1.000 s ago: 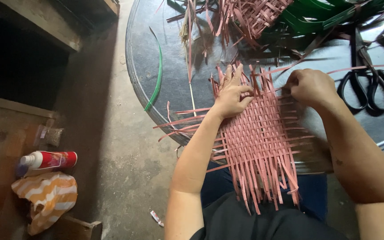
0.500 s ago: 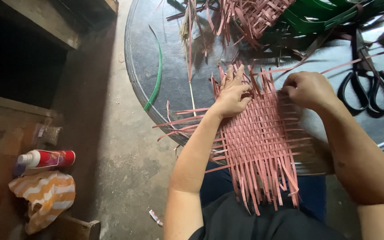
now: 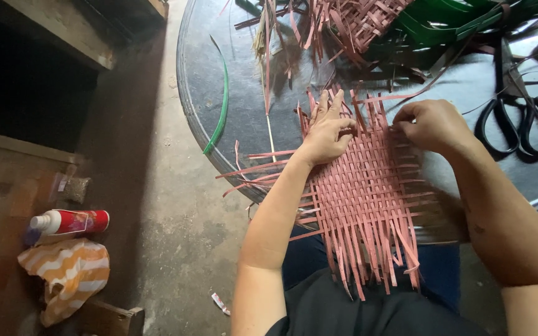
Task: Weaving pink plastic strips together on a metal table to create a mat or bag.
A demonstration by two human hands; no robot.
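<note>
Round grey worktop (image 3: 219, 56) carries a pink woven mat (image 3: 368, 193); left hand (image 3: 328, 127) lies spread on it, right hand (image 3: 431, 124) pinches a strip at its far edge.

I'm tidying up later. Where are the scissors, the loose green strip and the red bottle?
scissors (image 3: 518, 121), head view, on the black handles.
green strip (image 3: 221, 106), head view, mid-length.
red bottle (image 3: 73, 221), head view, on its body.

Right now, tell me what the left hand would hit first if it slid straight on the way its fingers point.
Probably the loose pink strips beyond the woven mat; the left hand points up the table. Depth is unclear.
</note>
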